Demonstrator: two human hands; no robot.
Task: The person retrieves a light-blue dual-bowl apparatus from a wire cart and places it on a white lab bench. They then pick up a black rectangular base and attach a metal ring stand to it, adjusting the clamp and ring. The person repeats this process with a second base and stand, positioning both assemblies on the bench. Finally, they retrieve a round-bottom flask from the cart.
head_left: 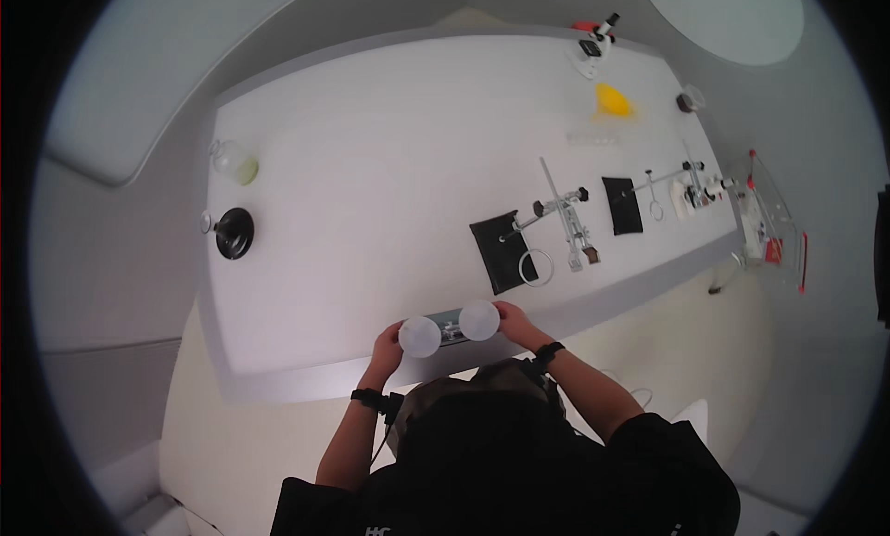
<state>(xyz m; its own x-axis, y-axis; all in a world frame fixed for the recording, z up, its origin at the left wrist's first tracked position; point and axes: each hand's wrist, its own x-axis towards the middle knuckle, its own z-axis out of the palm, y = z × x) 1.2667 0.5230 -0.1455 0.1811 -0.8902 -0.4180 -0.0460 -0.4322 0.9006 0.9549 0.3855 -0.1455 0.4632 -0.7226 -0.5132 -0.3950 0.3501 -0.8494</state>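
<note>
At the table's near edge stands a small balance scale [451,329] with a grey base and two round, whitish pans. My left hand [388,343] is closed at its left end, beside the left pan [420,337]. My right hand [511,319] is closed at the other end, next to the right pan [479,320]. The pans partly hide the fingers of both hands. Just beyond the scale is a retort stand [502,255] with a black base, a metal rod, clamps and a ring.
A second retort stand [623,206] is farther right, near a white microscope [691,199]. Another microscope [591,54] and a yellow object [613,101] are at the far right. A glass flask [232,161] and a black round-based item [235,233] stand along the left edge.
</note>
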